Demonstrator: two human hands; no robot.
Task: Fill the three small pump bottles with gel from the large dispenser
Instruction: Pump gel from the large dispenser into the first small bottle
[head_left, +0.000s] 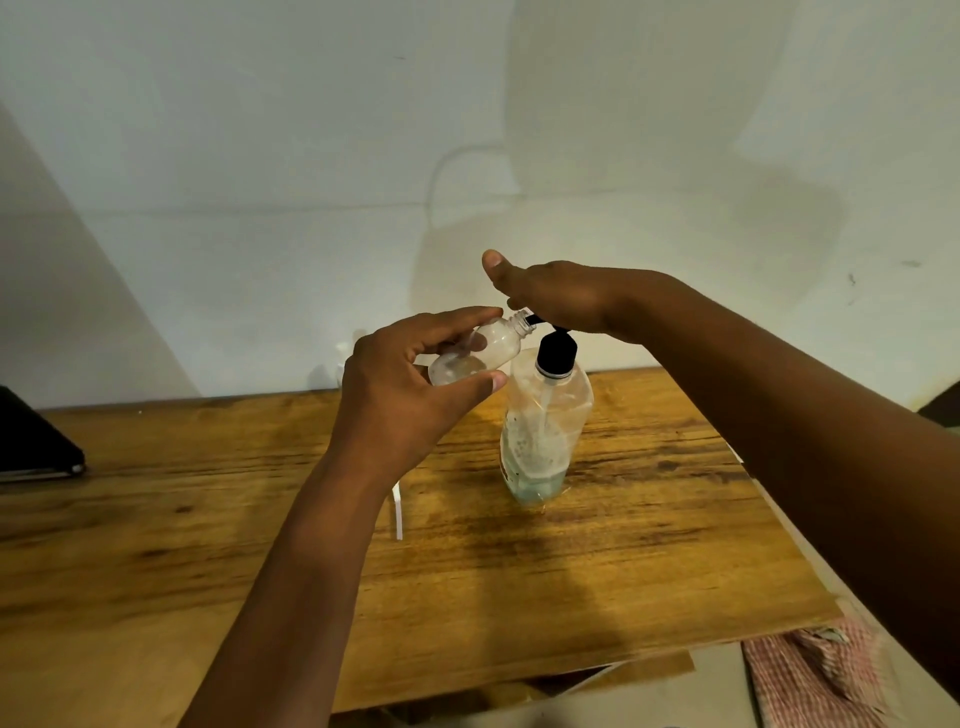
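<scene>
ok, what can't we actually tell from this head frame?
- Pump top of the big dispenser: under the right hand.
- Gel level in the small bottle: clear, blurred, partly behind left hand fingers.
- The other two small bottles: only pale blurs behind the left hand.

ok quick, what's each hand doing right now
Left hand: closed around small clear plastic bottle, tilted.
Right hand: palm pressing black pump head of large clear dispenser, not gripping.

Pump head (550, 327) mostly hidden beneath right hand (561, 299). Small bottle (478, 353) partly covered by left fingers (457, 322); fill level unclear. Pale items (337, 364) behind left hand (395, 395) too blurred to identify. Dark object (31, 441) cut off at left edge; checked cloth (815, 675) cut off at bottom edge.
</scene>
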